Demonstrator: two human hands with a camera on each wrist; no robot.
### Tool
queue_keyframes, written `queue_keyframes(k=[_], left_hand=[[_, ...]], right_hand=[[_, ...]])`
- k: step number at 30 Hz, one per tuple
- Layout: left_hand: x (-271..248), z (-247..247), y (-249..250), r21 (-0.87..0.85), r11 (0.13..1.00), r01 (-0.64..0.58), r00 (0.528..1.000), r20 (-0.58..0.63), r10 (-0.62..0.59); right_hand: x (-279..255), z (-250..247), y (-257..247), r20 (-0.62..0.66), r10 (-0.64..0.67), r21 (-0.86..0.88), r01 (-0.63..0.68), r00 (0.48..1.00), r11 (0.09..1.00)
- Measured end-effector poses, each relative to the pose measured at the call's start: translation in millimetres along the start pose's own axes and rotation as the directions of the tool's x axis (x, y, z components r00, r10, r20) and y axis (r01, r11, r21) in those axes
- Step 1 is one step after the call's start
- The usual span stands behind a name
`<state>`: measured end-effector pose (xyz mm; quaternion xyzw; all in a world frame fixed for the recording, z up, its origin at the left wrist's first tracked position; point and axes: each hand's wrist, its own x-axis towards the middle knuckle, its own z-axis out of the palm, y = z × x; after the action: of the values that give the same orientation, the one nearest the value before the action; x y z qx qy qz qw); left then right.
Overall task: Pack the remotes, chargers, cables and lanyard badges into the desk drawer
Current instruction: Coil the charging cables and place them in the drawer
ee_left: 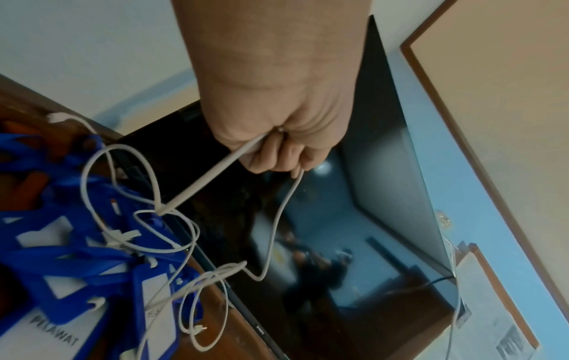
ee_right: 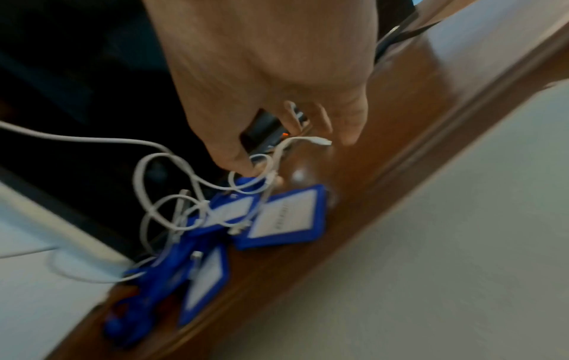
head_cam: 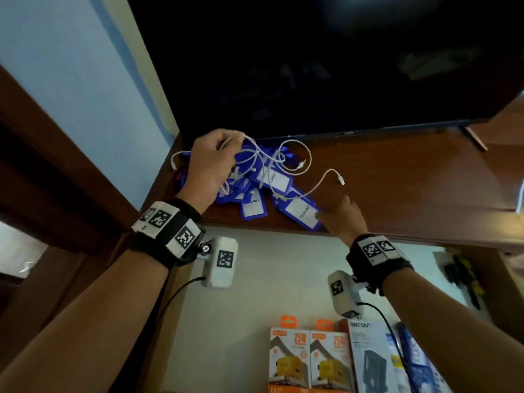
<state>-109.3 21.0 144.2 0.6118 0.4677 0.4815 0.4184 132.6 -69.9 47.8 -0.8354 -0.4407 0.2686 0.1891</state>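
A tangle of white cables (head_cam: 295, 154) hangs from my left hand (head_cam: 211, 163), which grips several strands in its fist (ee_left: 270, 151) above the desk. The cable loops (ee_left: 212, 175) trail down onto a pile of blue lanyard badges (head_cam: 255, 191) at the desk's left end, and one plug end (head_cam: 341, 181) dangles to the right. My right hand (head_cam: 340, 214) reaches to the nearest blue badge (head_cam: 302, 212) with loose fingers touching its right edge. In the blurred right wrist view the hand (ee_right: 286, 117) hovers over the badges (ee_right: 286, 219) and cables (ee_right: 172, 156).
The brown wooden desk top (head_cam: 397, 180) carries a dark TV screen (head_cam: 340, 66) right behind the pile. Below the desk edge the open drawer (head_cam: 241, 307) holds two orange charger boxes (head_cam: 289, 361), a grey box (head_cam: 368, 361) and dark items at its right side.
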Motion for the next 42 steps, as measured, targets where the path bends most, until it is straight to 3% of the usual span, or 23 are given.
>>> queue_keyframes(k=[2, 4, 6, 10, 13, 15, 19, 23, 26, 29, 32, 37, 40, 42], left_hand=[[-3, 6, 12, 0.003, 0.999, -0.044, 0.999, 0.012, 0.044], [-5, 14, 24, 0.054, 0.995, -0.081, 0.996, 0.03, 0.079], [-5, 22, 32, 0.089, 0.99, -0.106, 0.993, 0.064, 0.1], [-7, 25, 40, 0.202, 0.964, -0.172, 0.982, 0.116, 0.15], [-7, 14, 28, 0.384, 0.902, -0.198, 0.968, 0.223, 0.117], [-4, 1, 10, 0.522, 0.827, -0.211, 0.955, 0.29, 0.06], [6, -30, -27, 0.627, 0.744, -0.23, 0.947, 0.321, 0.023], [26, -49, -49, 0.71, 0.64, -0.294, 0.942, 0.327, 0.07], [36, -48, -55, 0.779, 0.526, -0.342, 0.933, 0.347, 0.093], [37, -42, -73, 0.862, 0.395, -0.317, 0.935, 0.353, -0.019], [35, -39, -85, 0.853, 0.503, -0.143, 0.935, 0.283, -0.215], [51, -23, -58, 0.712, 0.699, 0.063, 0.977, 0.1, -0.191], [63, -16, -29, 0.389, 0.903, 0.182, 0.98, 0.001, -0.198], [64, -11, -5, 0.164, 0.963, 0.215, 0.976, -0.05, -0.21]], right_hand=[[-4, -5, -29, -0.127, -0.201, 0.153, 0.219, 0.971, 0.964], [-7, -12, -59, -0.189, -0.39, 0.315, 0.431, 0.901, 0.846], [-5, -18, -82, -0.156, -0.466, 0.386, 0.488, 0.871, 0.783], [17, -26, -107, -0.057, -0.396, 0.391, 0.386, 0.916, 0.836], [34, -38, -106, -0.136, -0.28, 0.358, 0.311, 0.95, 0.88], [41, -56, -105, -0.253, -0.306, 0.276, 0.371, 0.918, 0.886], [56, -101, -103, -0.395, -0.337, 0.198, 0.437, 0.855, 0.877], [68, -136, -88, -0.479, -0.197, 0.311, 0.375, 0.855, 0.873], [67, -145, -78, -0.451, -0.139, 0.42, 0.347, 0.882, 0.839], [61, -160, -74, -0.392, -0.07, 0.584, 0.306, 0.917, 0.752], [55, -189, -70, -0.411, 0.023, 0.657, 0.279, 0.911, 0.7], [40, -202, -52, -0.517, -0.006, 0.603, 0.369, 0.856, 0.707], [34, -187, -22, -0.473, 0.0, 0.582, 0.313, 0.881, 0.75], [32, -171, 4, -0.415, 0.0, 0.513, 0.234, 0.91, 0.826]])
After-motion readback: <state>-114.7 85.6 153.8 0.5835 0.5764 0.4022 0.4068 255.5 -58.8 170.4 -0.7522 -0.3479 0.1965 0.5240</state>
